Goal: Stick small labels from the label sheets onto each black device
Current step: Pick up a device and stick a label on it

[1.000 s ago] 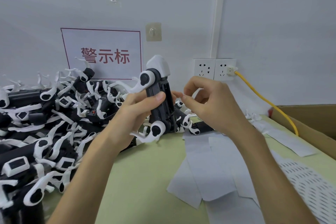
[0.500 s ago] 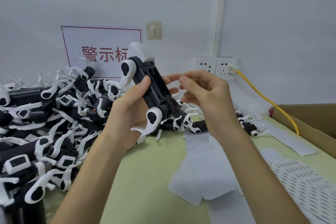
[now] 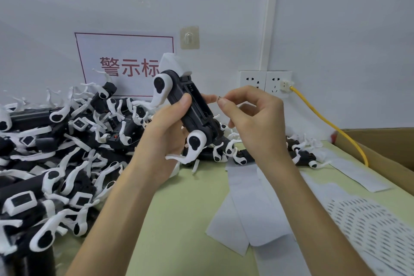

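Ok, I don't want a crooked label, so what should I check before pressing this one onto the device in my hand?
1. Is the device gripped by the left hand: ok.
2. Is the label pinched at the fingertips of the right hand: ok.
3. Is the recessed side of the device turned toward the label: ok.
4. Is the label apart from the device until aimed: ok, a gap shows.
5. Is the sticky side facing the device: cannot tell, too small.
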`<state>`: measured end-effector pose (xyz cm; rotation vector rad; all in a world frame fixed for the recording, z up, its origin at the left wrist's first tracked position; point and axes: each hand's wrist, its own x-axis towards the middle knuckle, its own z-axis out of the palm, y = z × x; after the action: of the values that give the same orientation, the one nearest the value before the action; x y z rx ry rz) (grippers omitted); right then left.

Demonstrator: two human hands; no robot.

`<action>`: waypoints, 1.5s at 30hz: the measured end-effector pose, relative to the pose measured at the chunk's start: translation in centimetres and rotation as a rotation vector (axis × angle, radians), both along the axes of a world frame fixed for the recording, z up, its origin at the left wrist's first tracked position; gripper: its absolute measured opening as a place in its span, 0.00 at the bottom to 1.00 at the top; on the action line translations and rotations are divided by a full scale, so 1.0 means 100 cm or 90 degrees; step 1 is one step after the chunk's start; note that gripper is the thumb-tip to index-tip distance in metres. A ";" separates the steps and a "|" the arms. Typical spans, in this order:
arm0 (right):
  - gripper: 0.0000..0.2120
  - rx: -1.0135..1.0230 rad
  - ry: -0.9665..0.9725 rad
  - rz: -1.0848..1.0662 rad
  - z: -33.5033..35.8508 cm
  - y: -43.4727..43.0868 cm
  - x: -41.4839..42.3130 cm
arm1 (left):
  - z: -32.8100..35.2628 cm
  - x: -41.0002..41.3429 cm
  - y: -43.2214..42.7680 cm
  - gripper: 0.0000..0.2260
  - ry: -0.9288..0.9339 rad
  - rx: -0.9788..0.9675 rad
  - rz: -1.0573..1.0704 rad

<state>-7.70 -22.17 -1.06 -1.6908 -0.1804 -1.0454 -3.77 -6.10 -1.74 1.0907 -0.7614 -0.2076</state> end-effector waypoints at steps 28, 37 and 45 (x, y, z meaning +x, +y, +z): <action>0.24 0.530 0.236 0.650 -0.015 0.070 -0.005 | -0.003 0.004 -0.005 0.12 0.216 -0.244 -0.006; 0.25 0.557 0.206 0.649 -0.017 0.069 -0.003 | -0.004 0.007 -0.005 0.20 0.174 -0.189 -0.038; 0.24 0.565 0.194 0.641 -0.018 0.068 -0.001 | -0.002 0.004 -0.010 0.17 0.197 -0.197 -0.026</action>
<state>-7.80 -15.34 -2.85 -0.7272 -0.2730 -0.0387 -3.36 -7.06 -1.98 0.7290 -0.5165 -0.2757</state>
